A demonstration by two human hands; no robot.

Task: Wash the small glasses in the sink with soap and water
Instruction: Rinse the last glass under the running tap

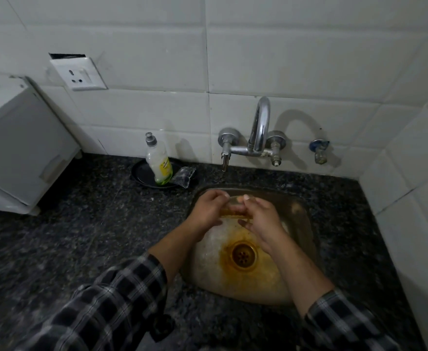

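Over the stained steel sink [306, 224], the left hand [208, 211] and right hand [261, 219] both curl their fingers [246, 198] around one small glass [234, 207], held between them.

Glossy chrome tap [259, 127], speckled stone counter [94, 224], seemingly rust-stained steel sink [304, 219].

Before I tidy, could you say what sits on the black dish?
A soap bottle and a crumpled clear packet; the dish surface beneath them is covered.
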